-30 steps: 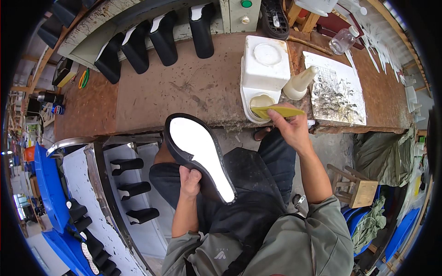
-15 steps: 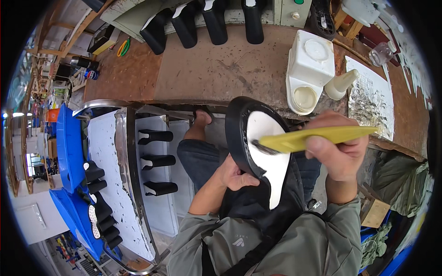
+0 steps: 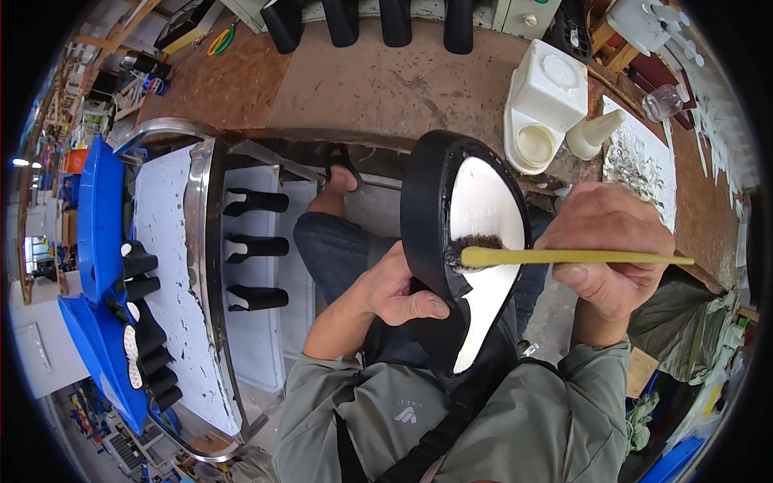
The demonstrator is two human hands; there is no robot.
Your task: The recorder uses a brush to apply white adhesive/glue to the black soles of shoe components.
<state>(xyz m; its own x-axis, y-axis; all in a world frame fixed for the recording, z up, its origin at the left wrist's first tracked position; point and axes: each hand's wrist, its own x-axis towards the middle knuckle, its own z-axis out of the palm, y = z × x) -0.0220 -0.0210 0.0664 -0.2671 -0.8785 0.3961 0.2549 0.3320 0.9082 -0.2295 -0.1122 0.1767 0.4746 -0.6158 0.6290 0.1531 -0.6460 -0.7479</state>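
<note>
A black shoe upper [image 3: 425, 213] is held bottom up in front of my chest, and its white insole [image 3: 485, 197] faces me. My left hand [image 3: 400, 291] grips its side, with the thumb lying along the edge. My right hand [image 3: 612, 249] is closed round the flat yellow handle of a brush [image 3: 555, 257]. The brush's dark bristles touch the insole near its middle, by the left edge. Dark marks run along the black rim round the insole, and its upper part looks glossy. The fingers behind the shoe are hidden.
On the bench [image 3: 362, 80] stand a white glue dispenser [image 3: 547, 88], a cone-shaped nozzle [image 3: 594, 133] and a stained white sheet [image 3: 640, 165]. Several black uppers line the back. Left of me, a metal-framed rack [image 3: 211, 193] holds more uppers [image 3: 258, 245] on white boards, beside blue bins [image 3: 101, 217].
The brush has turned edge-on, with its bristles still against the insole. Shoe and left hand sit slightly higher in view, and the insole's upper part now looks shinier.
</note>
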